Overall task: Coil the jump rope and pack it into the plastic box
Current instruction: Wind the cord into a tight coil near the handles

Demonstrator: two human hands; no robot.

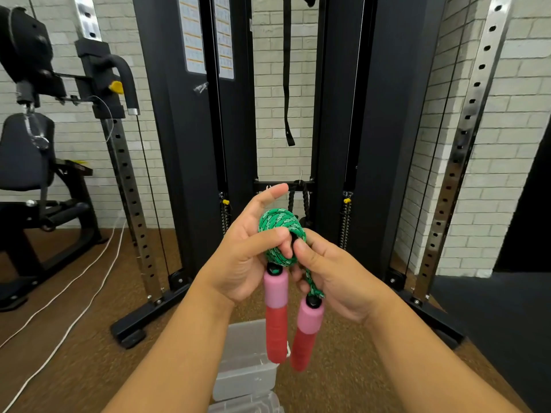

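We judge coiling nearly done: left hand (238, 257) and right hand (334, 275) both clamp the jump rope (281, 234) bundle, next lower it into the plastic box (247, 362).

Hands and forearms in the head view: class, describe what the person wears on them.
Nothing is worn. The left hand and right hand are bare, without gloves, rings or watch, and both forearms are uncovered, with no sleeves in view.

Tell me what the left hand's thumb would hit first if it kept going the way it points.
Likely the cable machine's black crossbar just beyond the left hand; depth is unclear, so a gap may remain.
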